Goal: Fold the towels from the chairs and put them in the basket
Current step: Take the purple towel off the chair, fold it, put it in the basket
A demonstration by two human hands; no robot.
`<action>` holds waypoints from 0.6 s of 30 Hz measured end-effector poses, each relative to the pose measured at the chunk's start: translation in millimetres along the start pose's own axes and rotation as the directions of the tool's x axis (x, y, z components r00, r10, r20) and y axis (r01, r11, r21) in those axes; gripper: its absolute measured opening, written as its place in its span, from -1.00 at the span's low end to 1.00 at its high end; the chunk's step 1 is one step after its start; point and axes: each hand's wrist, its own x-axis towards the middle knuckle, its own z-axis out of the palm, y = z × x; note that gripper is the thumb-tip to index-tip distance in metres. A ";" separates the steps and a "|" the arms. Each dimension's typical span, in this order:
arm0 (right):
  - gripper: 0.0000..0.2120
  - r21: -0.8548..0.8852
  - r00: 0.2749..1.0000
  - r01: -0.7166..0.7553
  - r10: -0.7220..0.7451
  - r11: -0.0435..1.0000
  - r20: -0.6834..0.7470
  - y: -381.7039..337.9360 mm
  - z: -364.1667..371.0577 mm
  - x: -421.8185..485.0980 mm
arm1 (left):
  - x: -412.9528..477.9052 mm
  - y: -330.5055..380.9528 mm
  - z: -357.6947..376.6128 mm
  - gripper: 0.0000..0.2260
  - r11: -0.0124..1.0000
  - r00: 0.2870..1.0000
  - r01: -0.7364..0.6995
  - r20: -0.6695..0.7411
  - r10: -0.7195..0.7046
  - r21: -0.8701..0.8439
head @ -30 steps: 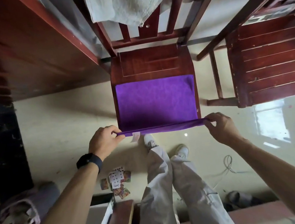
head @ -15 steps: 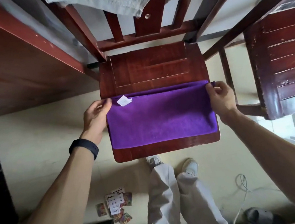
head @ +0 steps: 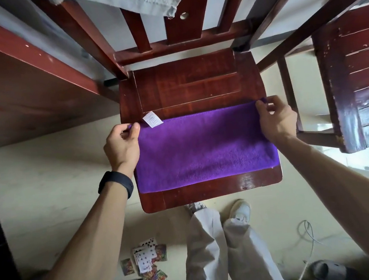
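Pinching far corners — left grip point(head: 122, 147), right grip point(head: 277, 121) | purple towel point(head: 203, 151) on chair point(head: 195, 85)

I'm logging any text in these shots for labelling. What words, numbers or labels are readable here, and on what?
Tag on the towel: faint print, too blurred to read.
Playing cards: black pips show, but the numbers are too small to read.
No other text shows.
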 end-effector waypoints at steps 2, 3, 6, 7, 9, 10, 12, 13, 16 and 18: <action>-0.72 -0.044 0.999 0.042 -0.043 0.998 -0.029 2.0 3.0 -0.4 | -3.3 3.7 1.8 -0.82 0.997 0.998 -0.051 -0.030 0.053 0.061; -0.72 -0.071 0.997 0.056 -0.059 0.996 -0.042 4.2 4.5 -1.0 | -5.2 4.0 2.6 -0.83 0.994 0.997 -0.065 -0.037 0.069 0.090; -0.73 -0.121 0.991 0.099 -0.109 0.988 -0.078 10.9 8.3 -1.9 | -7.2 0.4 4.3 -0.83 0.986 0.995 -0.085 -0.042 0.092 0.145; -0.73 -0.119 0.990 0.108 -0.118 0.987 -0.082 12.7 9.1 -1.2 | -7.1 -0.8 4.6 -0.83 0.981 0.994 -0.096 -0.042 0.104 0.166; -0.71 -0.076 0.990 0.100 -0.107 0.992 -0.092 13.4 9.9 -1.4 | -7.0 -0.9 5.2 -0.81 0.972 0.992 -0.112 -0.030 0.120 0.207; -0.69 -0.048 0.989 0.098 -0.102 0.994 -0.107 12.4 9.4 -3.7 | -9.0 0.0 5.5 -0.78 0.966 0.992 -0.110 -0.030 0.120 0.232; -0.63 -0.076 0.972 0.147 -0.158 0.986 -0.173 10.4 8.9 -15.0 | -18.9 0.0 5.6 -0.70 0.939 0.980 -0.151 -0.076 0.183 0.309; -0.61 -0.138 0.955 0.192 -0.218 0.972 -0.201 8.0 10.1 -25.3 | -27.6 -0.9 6.0 -0.66 0.894 0.948 -0.233 -0.116 0.297 0.383; -0.58 -0.331 0.875 0.416 -0.472 0.847 -0.110 -2.8 27.3 -64.7 | -67.4 -7.3 23.7 -0.58 0.649 0.758 -0.553 -0.008 0.653 0.522; -0.48 -0.436 0.823 0.541 -0.560 0.719 0.098 -5.2 48.9 -79.3 | -87.3 -13.1 45.2 -0.49 0.603 0.755 -0.602 0.129 0.642 0.524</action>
